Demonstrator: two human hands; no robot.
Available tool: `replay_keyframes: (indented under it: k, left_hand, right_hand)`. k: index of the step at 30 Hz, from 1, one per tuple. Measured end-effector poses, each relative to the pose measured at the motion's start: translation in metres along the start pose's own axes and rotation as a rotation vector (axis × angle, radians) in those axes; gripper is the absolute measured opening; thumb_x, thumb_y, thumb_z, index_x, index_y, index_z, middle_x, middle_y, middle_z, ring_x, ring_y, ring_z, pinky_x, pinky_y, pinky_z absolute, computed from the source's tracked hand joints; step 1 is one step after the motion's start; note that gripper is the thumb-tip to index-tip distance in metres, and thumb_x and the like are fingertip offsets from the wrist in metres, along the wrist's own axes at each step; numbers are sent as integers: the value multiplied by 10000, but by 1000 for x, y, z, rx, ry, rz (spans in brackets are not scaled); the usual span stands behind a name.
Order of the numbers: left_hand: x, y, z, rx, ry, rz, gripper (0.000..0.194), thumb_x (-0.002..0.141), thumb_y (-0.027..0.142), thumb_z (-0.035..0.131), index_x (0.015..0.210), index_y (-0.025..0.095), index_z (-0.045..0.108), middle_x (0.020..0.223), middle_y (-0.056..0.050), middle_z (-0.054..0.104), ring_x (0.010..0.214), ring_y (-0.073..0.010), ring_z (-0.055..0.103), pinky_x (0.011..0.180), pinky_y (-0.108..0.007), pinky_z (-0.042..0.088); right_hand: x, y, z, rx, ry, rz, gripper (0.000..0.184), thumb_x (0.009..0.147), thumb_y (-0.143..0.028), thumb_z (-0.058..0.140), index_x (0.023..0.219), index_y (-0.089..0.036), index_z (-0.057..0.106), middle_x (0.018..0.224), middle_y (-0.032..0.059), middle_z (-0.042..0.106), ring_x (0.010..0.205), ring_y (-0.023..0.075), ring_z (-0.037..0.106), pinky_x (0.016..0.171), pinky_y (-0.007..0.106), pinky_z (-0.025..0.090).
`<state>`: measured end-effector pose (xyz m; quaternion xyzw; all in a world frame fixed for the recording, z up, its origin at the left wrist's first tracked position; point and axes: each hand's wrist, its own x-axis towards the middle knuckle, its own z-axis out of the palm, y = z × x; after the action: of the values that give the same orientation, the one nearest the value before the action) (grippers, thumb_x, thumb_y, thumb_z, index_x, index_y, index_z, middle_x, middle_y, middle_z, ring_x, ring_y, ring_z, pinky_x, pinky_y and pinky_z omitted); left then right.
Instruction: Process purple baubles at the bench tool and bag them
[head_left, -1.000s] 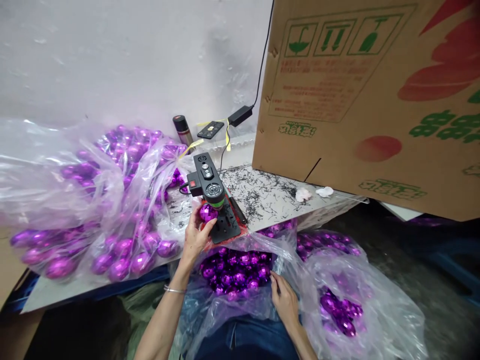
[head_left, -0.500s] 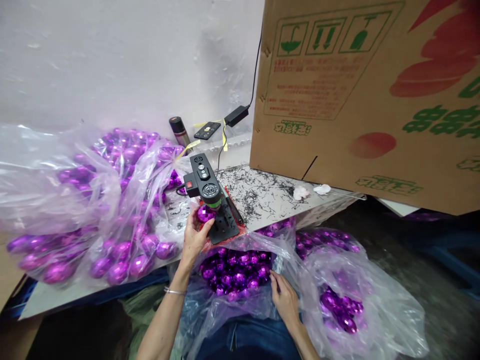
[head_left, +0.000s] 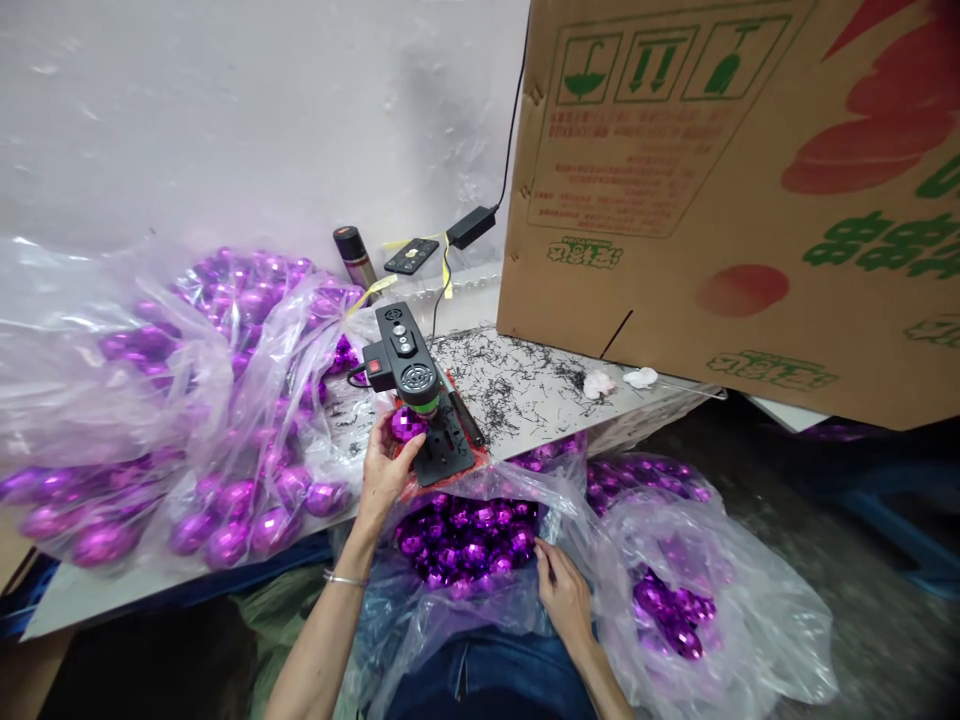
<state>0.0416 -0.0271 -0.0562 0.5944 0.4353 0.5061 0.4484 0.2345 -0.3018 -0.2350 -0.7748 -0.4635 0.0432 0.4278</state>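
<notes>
Pale desk (head_left: 611, 412) by a light wall, strewn with short black bits (head_left: 517, 368); a printed cardboard box (head_left: 652, 200) stands at right. Near the front edge, the left hand (head_left: 384, 470) has its grip closed around a shiny purple ball (head_left: 407, 425), just below the green-ringed end of a black device (head_left: 406, 355). The right hand (head_left: 564, 592) rests beside a pile of purple balls (head_left: 469, 540) in clear plastic; whether its grip holds anything cannot be told. More balls fill a plastic bag (head_left: 247, 400) at left.
</notes>
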Motion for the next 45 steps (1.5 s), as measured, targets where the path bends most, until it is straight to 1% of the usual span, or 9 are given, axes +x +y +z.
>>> replay_keyframes:
  k: [9,14,18,23,27,32,35,41,45]
  left_hand:
    - [-1,0,3,-38,36,-13,690,727,582,911,1258,239,633,1240,-92,753,1122,-243,755,1041,-389,595]
    - [0,-1,3,-59,38,-24,700,708,554,925,1255,235,628,1253,-103,746,1141,-252,750,1047,-399,595]
    - [-1,-4,3,-42,19,-24,714,716,570,918,1274,234,625,1258,-105,740,1152,-256,746,1063,-411,591]
    - [-3,-7,4,-51,33,-36,717,707,577,919,1260,228,625,1224,-103,744,1130,-260,748,1046,-414,597]
    - [-2,-7,3,-41,20,-39,729,702,598,920,1256,230,621,1211,-100,747,1118,-260,751,1037,-413,601]
    - [-2,-7,2,-26,11,-29,729,706,601,919,1258,227,625,1239,-111,746,1164,-272,746,1055,-416,596]
    - [-2,-6,3,-23,19,-16,724,707,597,919,1259,233,625,1253,-111,748,1165,-267,747,1039,-400,600]
    - [-2,-3,2,-9,24,-23,699,706,574,918,1244,230,635,1217,-103,752,1086,-249,756,960,-373,615]
    - [-4,-2,1,29,28,-14,722,708,599,914,1265,232,637,1250,-110,734,1084,-248,744,964,-376,606]
  right_hand:
    - [-2,4,3,-39,35,-65,469,1126,-467,423,1133,-207,814,1009,92,868,896,215,840,789,314,677]
    - [-3,5,3,-40,29,-70,452,1128,-455,427,1148,-213,809,1007,85,868,897,215,841,800,321,679]
    - [-3,5,3,-45,28,-76,444,1130,-445,428,1152,-214,806,1014,82,868,895,211,843,796,315,676]
    - [-2,4,1,-37,22,-71,470,1132,-468,420,1142,-203,807,1005,93,867,901,209,844,805,307,674]
    - [-2,4,2,-31,27,-72,466,1129,-469,426,1141,-207,810,1012,94,867,911,209,844,816,308,677]
    - [-3,5,2,-27,28,-74,468,1129,-467,424,1142,-208,814,1006,97,867,895,207,843,811,303,676]
    - [-3,5,2,-34,27,-62,491,1131,-479,406,1138,-205,814,994,100,866,885,209,841,804,304,676]
    - [-2,5,2,-27,27,-85,445,1129,-448,434,1146,-208,808,1008,89,867,901,203,843,818,296,671]
    - [-3,6,2,-41,33,-82,456,1130,-452,426,1138,-206,810,1007,92,866,902,204,842,811,295,668]
